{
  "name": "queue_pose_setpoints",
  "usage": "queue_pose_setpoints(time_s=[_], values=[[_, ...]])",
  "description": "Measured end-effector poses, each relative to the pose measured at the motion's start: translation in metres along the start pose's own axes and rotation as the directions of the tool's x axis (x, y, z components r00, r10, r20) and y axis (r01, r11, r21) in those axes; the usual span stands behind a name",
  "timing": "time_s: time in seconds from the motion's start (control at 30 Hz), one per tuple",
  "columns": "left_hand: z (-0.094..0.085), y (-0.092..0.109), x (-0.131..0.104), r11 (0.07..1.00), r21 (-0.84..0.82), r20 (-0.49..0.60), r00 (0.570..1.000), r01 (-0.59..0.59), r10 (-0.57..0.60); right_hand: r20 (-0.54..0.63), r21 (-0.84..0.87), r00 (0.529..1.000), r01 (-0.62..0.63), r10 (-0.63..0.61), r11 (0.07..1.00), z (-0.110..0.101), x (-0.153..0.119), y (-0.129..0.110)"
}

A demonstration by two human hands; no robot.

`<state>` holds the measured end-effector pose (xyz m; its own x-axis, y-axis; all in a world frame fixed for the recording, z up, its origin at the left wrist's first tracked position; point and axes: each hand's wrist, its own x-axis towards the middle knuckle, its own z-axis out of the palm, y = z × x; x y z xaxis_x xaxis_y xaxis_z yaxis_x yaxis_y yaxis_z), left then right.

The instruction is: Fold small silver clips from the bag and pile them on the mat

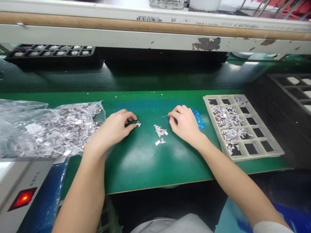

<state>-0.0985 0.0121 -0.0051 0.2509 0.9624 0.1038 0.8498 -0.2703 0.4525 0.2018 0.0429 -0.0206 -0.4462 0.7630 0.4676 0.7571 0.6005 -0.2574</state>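
On the green table, my left hand has thumb and fingers closing round a small silvery piece at its fingertips. My right hand pinches a thin, small strip that points left. Between the hands lies a loose group of small silvery pieces, with a few more just below it. A pile of small blue pieces sits right beside my right hand, partly hidden by it.
A clear plastic bag full of silvery pieces lies at the left. At the right is a compartment tray holding similar pieces. A shelf spans the back. A device with a lit red switch stands lower left.
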Motion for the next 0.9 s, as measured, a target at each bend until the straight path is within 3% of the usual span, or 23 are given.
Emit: queue_pose_setpoints(time_s=[0.37, 0.67, 0.8, 0.9], values=[[0.008, 0.028, 0.005, 0.994, -0.024, 0.005, 0.994, -0.105, 0.106, 0.011, 0.046, 1.000, 0.023, -0.023, 0.999, 0.001, -0.001, -0.004], [0.017, 0.029, 0.007, 0.984, -0.015, 0.009, 0.984, -0.179, 0.179, 0.035, 0.036, 0.999, 0.034, -0.035, 0.999, 0.002, -0.002, -0.006], [0.021, 0.033, 0.008, 0.980, 0.016, -0.050, 0.979, -0.200, 0.200, 0.029, 0.066, 0.999, 0.032, -0.034, 0.997, 0.003, -0.003, -0.009], [0.022, 0.043, 0.008, 0.971, -0.023, -0.111, 0.965, -0.240, 0.236, 0.031, 0.187, 0.999, 0.018, -0.024, 0.982, 0.000, -0.002, -0.014]])
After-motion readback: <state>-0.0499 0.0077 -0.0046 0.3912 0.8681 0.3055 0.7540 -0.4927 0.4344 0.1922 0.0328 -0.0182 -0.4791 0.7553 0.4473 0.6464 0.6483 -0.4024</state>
